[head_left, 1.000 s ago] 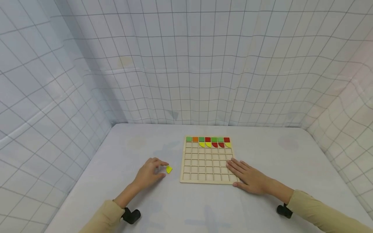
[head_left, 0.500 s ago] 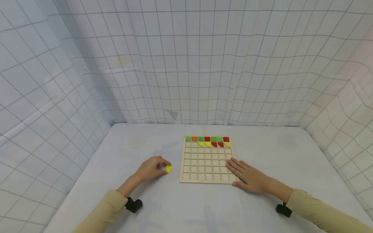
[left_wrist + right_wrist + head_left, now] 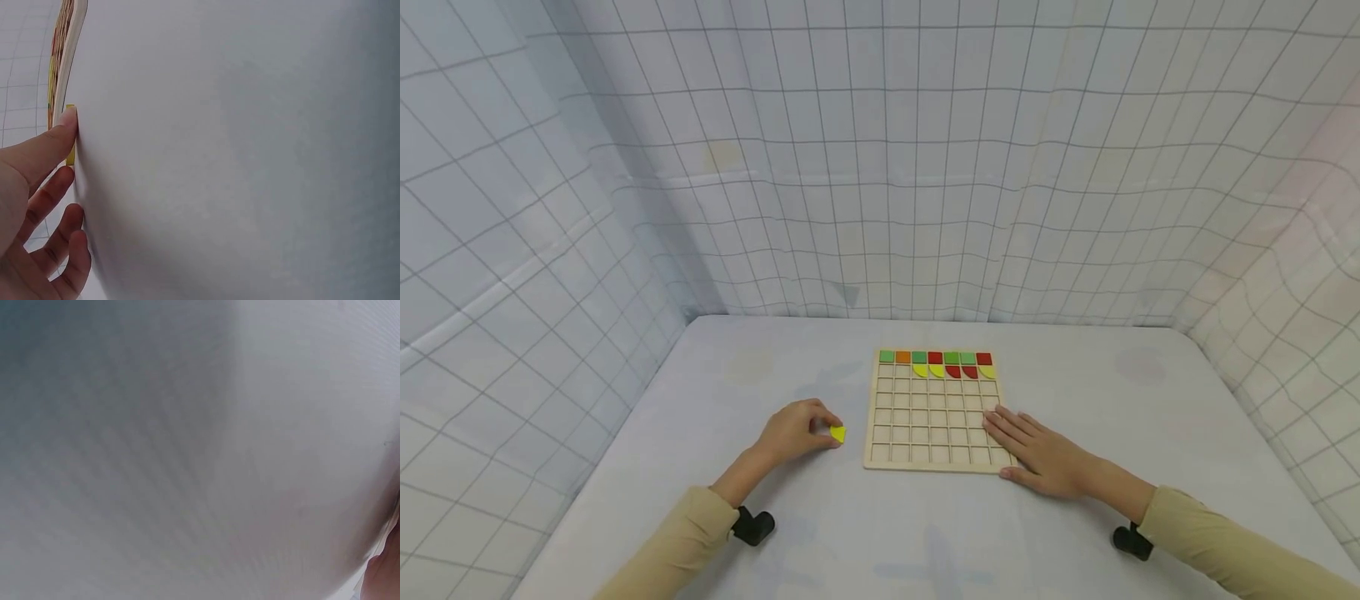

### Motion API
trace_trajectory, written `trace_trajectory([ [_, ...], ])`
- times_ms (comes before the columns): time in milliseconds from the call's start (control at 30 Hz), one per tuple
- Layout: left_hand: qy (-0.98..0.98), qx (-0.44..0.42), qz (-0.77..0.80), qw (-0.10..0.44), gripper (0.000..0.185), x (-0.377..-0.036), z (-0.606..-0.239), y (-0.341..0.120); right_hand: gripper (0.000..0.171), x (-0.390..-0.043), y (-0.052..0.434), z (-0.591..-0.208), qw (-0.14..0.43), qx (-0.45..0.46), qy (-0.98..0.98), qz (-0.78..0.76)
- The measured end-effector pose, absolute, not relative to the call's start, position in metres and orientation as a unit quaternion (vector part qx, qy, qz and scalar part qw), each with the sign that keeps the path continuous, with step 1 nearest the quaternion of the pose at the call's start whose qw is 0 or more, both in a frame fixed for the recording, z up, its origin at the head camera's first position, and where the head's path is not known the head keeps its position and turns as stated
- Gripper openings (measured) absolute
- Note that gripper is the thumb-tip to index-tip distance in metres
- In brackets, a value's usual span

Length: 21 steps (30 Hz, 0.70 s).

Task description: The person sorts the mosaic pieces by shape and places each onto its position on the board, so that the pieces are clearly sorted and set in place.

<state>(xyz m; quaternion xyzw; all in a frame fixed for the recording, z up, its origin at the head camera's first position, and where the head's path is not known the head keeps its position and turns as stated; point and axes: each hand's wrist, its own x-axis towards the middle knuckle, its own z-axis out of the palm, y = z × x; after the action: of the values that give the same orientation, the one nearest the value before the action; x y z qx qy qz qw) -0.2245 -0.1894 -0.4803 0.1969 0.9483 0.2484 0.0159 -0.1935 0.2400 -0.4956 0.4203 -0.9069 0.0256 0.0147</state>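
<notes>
Left hand, lower centre-left of frame: curled fingers pinch a small yellow quarter-circle tile against the counter. It looks thin, stiff, light; best gripped by its edges. Right hand, fingers flat, rests on the wooden grid board just right of the tile.

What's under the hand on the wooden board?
The right hand lies flat on the wooden board's near right corner. Empty squares show around it; the squares beneath it are covered.
</notes>
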Motion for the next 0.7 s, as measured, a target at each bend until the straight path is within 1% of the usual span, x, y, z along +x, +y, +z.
trace_trajectory([
  [167, 0.947, 0.201, 0.249, 0.007, 0.024, -0.2275, -0.4785, -0.1863, 0.069, -0.1953, 0.2413, -0.4975, 0.017, 0.418, -0.908, 0.025],
  [367, 0.950, 0.196, 0.244, 0.000, 0.025, -0.2260, -0.4787, -0.1847, 0.070, -0.1957, 0.2413, -0.4980, 0.001, 0.411, -0.911, 0.034],
  [533, 0.954, 0.182, 0.239, -0.007, 0.025, -0.2214, -0.4792, -0.1826, 0.069, -0.1944, 0.2413, -0.4992, 0.008, 0.412, -0.910, 0.039],
  [700, 0.952, 0.190, 0.239, -0.010, 0.027, -0.2215, -0.4795, -0.1842, 0.069, -0.1944, 0.2407, -0.5012, 0.013, 0.412, -0.910, 0.047],
])
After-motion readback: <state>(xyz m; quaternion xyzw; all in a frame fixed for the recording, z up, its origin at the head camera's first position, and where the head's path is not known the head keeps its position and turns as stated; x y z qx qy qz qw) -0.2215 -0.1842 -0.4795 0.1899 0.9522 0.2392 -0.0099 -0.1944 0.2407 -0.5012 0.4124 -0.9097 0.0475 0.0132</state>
